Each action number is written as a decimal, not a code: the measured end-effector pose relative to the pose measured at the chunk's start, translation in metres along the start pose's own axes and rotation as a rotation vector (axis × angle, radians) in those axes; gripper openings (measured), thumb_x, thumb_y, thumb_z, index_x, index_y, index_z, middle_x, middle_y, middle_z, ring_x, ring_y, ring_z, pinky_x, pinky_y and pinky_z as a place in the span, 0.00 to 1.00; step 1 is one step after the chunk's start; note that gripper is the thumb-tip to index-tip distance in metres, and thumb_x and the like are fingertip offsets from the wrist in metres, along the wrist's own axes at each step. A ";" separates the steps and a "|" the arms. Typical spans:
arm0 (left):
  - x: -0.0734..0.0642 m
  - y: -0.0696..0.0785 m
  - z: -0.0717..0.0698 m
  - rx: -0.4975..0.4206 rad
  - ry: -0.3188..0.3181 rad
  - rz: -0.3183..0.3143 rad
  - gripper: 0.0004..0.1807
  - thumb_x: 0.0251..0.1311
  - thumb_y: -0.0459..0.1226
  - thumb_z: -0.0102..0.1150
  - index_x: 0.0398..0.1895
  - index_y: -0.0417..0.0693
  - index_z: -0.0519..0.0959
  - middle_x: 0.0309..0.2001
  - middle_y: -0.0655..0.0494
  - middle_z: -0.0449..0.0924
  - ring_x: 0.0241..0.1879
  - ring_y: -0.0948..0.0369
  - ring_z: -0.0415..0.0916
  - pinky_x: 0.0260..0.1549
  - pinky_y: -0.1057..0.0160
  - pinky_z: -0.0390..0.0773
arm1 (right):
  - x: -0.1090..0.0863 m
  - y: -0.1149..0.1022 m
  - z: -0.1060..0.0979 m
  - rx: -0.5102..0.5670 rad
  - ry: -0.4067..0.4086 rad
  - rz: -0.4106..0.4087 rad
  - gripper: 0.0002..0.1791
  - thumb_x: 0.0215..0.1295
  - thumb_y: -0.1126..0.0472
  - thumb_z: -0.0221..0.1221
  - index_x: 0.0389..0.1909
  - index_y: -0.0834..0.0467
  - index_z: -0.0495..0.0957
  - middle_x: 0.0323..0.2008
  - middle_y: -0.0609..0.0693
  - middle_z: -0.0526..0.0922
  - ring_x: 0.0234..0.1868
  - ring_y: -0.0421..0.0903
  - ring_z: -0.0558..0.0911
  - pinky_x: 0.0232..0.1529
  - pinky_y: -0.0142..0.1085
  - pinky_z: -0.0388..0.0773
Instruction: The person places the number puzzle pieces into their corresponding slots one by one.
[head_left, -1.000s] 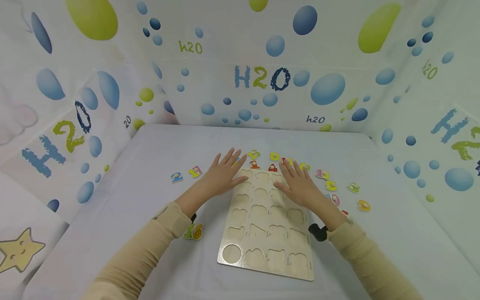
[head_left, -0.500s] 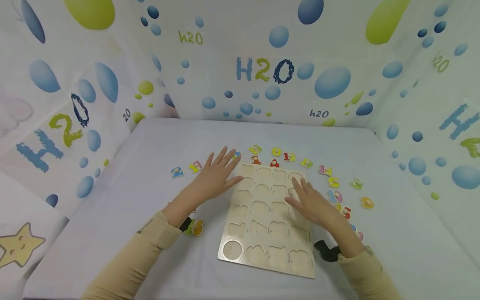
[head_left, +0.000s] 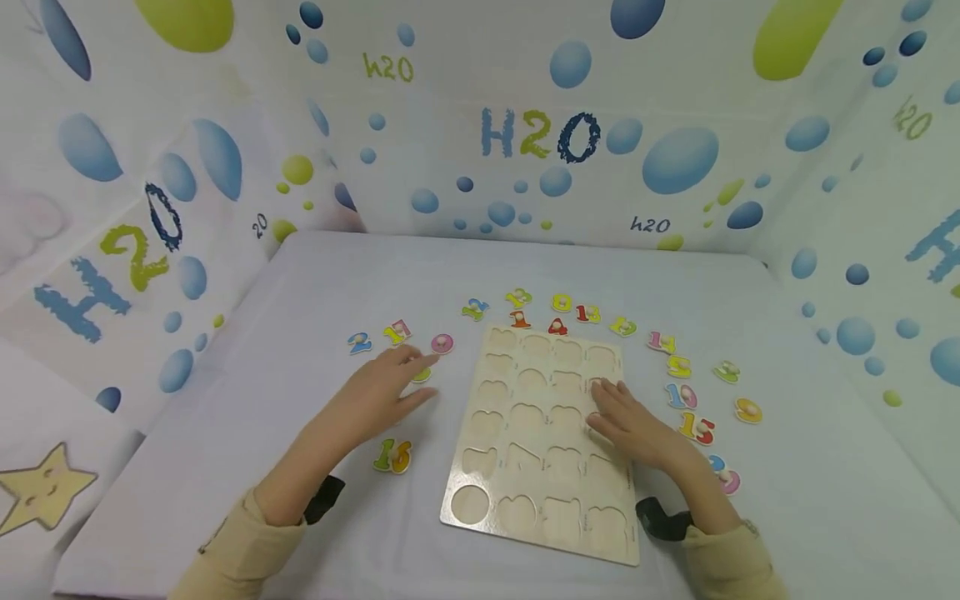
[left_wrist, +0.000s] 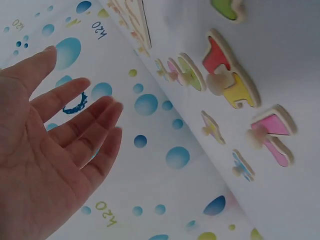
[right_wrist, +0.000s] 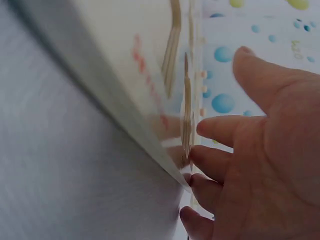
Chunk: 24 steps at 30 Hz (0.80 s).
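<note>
A pale wooden number-puzzle board (head_left: pixel 540 483) with shaped recesses lies on the table, tilted slightly. My left hand (head_left: pixel 375 404) hovers left of the board with fingers loosely bent, holding nothing; in the left wrist view the same hand (left_wrist: pixel 65 145) has its palm in sight. Near its fingertips are a pink knobbed piece (head_left: pixel 442 343) and a yellow-green piece (head_left: pixel 422 375), partly hidden by the fingers. My right hand (head_left: pixel 637 429) lies over the board's right edge. In the right wrist view its fingers (right_wrist: pixel 212 162) meet the board's surface, relaxed and gripping nothing.
Knobbed number pieces lie around the board: a 16 (head_left: pixel 392 456) and a blue 2 (head_left: pixel 359 342) on the left, a red 4 (head_left: pixel 557 327) behind, a 15 (head_left: pixel 697 428) and an orange piece (head_left: pixel 747 410) on the right. A white cloth (head_left: pixel 337 275) covers the table.
My left hand has moved left and nearer, off the board's far left corner, uncovering several pieces. My right hand has drawn back and right toward the board's right edge. The board stays put.
</note>
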<state>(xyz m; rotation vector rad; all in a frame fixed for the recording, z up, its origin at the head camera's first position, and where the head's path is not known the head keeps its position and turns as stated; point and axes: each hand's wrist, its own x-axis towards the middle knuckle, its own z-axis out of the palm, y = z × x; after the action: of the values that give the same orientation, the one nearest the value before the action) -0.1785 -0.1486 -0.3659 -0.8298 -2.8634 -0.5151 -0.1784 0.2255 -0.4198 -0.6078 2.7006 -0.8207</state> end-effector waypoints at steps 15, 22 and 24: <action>-0.055 -0.007 0.011 -0.094 -0.199 -0.186 0.13 0.55 0.36 0.65 0.44 0.44 0.79 0.18 0.65 0.63 0.19 0.68 0.60 0.20 0.68 0.65 | -0.004 0.019 0.011 0.107 0.050 -0.026 0.36 0.71 0.49 0.49 0.70 0.66 0.51 0.71 0.64 0.46 0.70 0.60 0.37 0.64 0.59 0.39; -0.058 -0.008 0.021 -0.165 -0.193 -0.183 0.12 0.52 0.36 0.67 0.38 0.46 0.76 0.17 0.66 0.63 0.18 0.70 0.60 0.19 0.68 0.64 | -0.004 0.021 0.010 0.116 0.053 -0.050 0.35 0.72 0.51 0.48 0.70 0.69 0.49 0.70 0.65 0.45 0.70 0.61 0.36 0.64 0.58 0.37; -0.056 -0.008 0.023 -0.176 -0.189 -0.184 0.11 0.52 0.36 0.67 0.36 0.47 0.76 0.17 0.66 0.63 0.17 0.69 0.60 0.18 0.68 0.64 | -0.003 0.022 0.009 0.126 0.053 -0.053 0.36 0.72 0.52 0.47 0.70 0.69 0.48 0.71 0.64 0.44 0.70 0.60 0.36 0.64 0.58 0.37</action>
<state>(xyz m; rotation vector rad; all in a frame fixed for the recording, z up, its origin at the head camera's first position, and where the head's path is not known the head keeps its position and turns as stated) -0.1362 -0.1748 -0.4007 -0.6749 -3.1232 -0.7571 -0.1793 0.2391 -0.4390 -0.6396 2.6645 -1.0248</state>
